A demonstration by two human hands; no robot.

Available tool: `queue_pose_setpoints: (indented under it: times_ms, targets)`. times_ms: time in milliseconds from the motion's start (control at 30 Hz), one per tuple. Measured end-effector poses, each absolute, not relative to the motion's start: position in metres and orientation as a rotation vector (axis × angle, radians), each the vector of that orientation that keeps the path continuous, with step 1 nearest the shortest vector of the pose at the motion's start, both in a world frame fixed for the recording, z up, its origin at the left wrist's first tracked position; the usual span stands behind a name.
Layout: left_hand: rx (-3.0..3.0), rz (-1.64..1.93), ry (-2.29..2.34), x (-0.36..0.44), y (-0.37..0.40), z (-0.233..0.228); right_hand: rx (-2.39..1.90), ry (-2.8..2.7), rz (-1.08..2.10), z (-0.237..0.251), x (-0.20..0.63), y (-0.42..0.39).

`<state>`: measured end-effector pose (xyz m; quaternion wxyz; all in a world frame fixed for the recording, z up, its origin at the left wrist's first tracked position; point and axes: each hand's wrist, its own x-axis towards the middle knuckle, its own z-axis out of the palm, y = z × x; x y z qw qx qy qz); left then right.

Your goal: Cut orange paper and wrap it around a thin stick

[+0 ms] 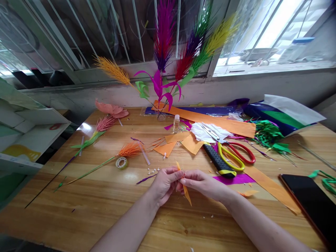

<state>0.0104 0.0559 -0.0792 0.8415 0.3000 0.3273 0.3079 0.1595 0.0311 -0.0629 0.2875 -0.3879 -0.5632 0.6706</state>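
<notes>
Left hand (164,183) and right hand (202,182) meeting fingertip to fingertip low over the wooden table (105,206), both pinched narrow on one orange paper strip (184,185). Strip caught between thumbs and forefingers, its upper tip poking up just above the fingers, its longer pointed end hanging down below them toward the near edge.

Just beyond the right fingers: a black-and-yellow utility knife (218,162), lying on a purple paper scrap (237,179). Past that, scissors with yellow and red handles (233,154), blades resting on a white crumpled sheet (210,132). Orange paper offcuts (181,143) straight ahead of the fingers; a long orange paper sheet (217,122) farther back.

Left of the left fingers: a small roll of tape (121,162), just beside an orange paper flower on a green stem (115,155); farther left, a pink paper flower (101,127).

Far behind the fingers, a clear glass vase (160,113), holding tall paper plumes (164,35) in orange, purple, red, green and yellow. Near it a small clear bottle (176,123), upright, contents not discernible.

Well right of the right fingers: a dark phone (309,201), flat at the table edge; beyond it a heap of green paper scraps (269,134) and a blue-and-white plastic bag (283,113), contents hidden.
</notes>
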Motion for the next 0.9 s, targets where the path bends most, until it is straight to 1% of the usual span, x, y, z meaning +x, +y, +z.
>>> queue_pose_setpoints:
  times_ms: [233, 433, 500, 633, 833, 900]
  targets:
    - [0.653, 0.636, 0.611, 0.0094, 0.0549, -0.0810, -1.011, -1.542, 1.802, -0.0610, 0.1611, 0.0303]
    - [0.744, 0.504, 0.481, 0.0027, 0.0601, -0.0803, -0.875, -1.359, 2.032, -0.0623, 0.1650, 0.0280]
    - [0.755, 0.500, 0.483, 0.0016, 0.0603, -0.0808, -0.857, -1.370, 2.057, -0.0617, 0.1651, 0.0281]
    - [0.704, 0.550, 0.561, 0.0033, 0.0581, -0.0826, -0.904, -1.496, 1.988, -0.0604, 0.1631, 0.0308]
    - [0.626, 0.629, 0.671, 0.0084, 0.0561, -0.0856, -0.996, -1.732, 1.779, -0.0593, 0.1596, 0.0340]
    - [0.612, 0.642, 0.652, 0.0081, 0.0568, -0.0852, -0.979, -1.721, 1.789, -0.0586, 0.1604, 0.0336]
